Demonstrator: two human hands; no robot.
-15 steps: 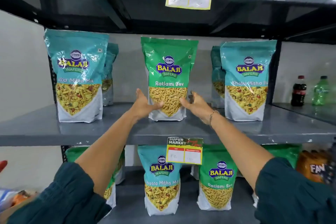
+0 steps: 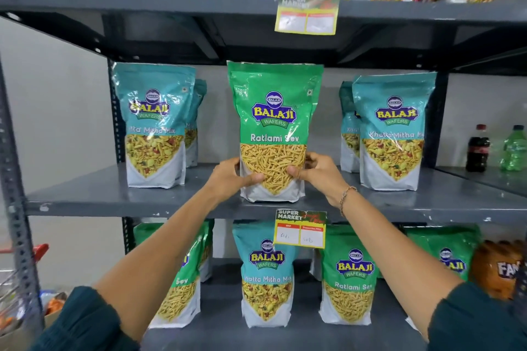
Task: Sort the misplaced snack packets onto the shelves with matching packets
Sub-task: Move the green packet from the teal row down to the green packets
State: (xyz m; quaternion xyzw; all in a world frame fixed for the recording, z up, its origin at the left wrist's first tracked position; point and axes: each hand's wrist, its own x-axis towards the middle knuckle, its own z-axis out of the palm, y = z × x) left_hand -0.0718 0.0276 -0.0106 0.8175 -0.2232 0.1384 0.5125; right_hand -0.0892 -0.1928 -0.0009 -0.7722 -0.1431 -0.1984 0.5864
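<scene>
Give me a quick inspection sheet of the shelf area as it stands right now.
Surface: grey middle shelf, scuffed front edge.
Job's things: green Ratlami Sev packet upright at the middle shelf's centre, between teal Khatta Mitha Mix packets; one teal packet stands among green ones on the lower shelf.
Clutter: price tag hangs from the shelf edge.
Hands: left hand and right hand grip the green packet's lower sides.
Cables: nothing seen.
Surroundings: drink bottles at right; red-handled cart at left.

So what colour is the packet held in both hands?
Green Ratlami Sev snack packet, white at its base; seen in the head view.
</scene>
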